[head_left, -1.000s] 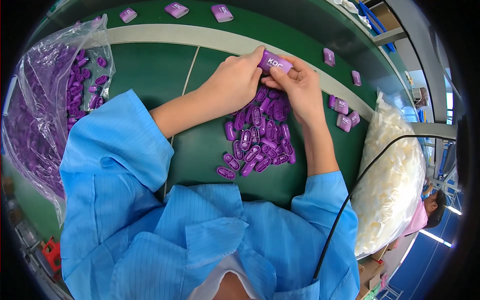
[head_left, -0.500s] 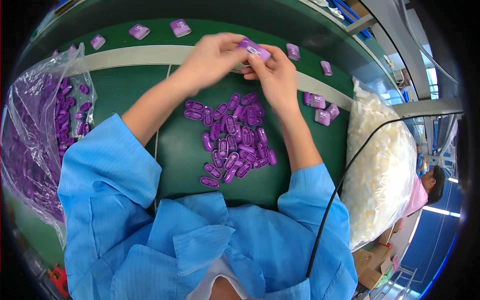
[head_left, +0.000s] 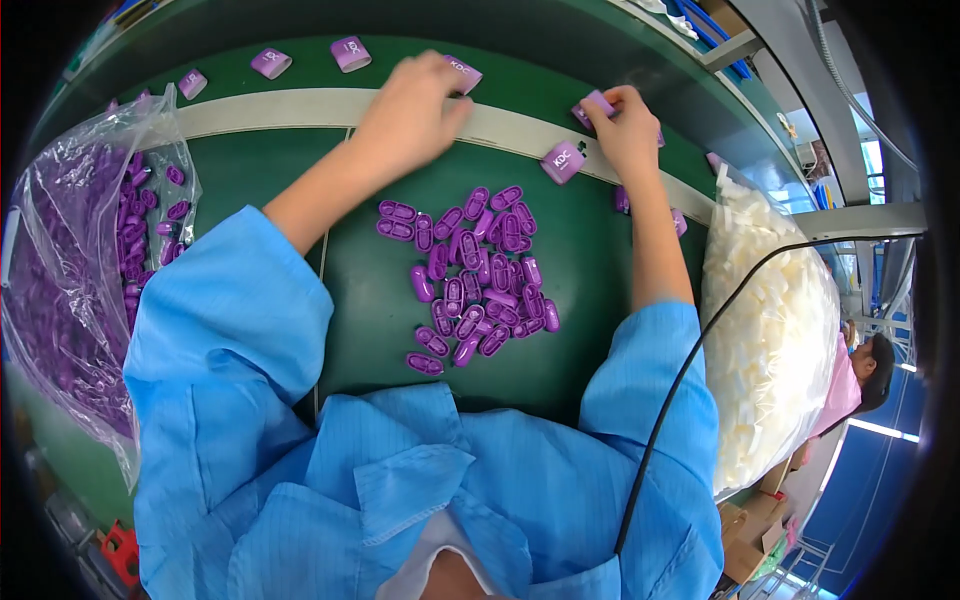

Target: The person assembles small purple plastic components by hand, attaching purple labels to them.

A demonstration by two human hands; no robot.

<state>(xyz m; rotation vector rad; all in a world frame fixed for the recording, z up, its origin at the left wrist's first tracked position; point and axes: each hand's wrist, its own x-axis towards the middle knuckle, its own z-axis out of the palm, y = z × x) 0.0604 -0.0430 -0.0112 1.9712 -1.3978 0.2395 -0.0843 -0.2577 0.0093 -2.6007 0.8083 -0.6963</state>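
Flat green surface [head_left: 250, 165]; pale curved rail [head_left: 280, 107] along its far edge; a person in pink [head_left: 842, 388] beyond the right. Left hand [head_left: 412, 110] half curled, blurred, beside a light-purple flat case [head_left: 463, 74]; grip cannot be told. Right hand [head_left: 630, 125] pinches a second light-purple case [head_left: 592, 107] beyond the rail. Dark-purple oval plastic parts [head_left: 470, 250] heaped mid-surface, well apart from the clear plastic bag [head_left: 75, 270] at left edge.
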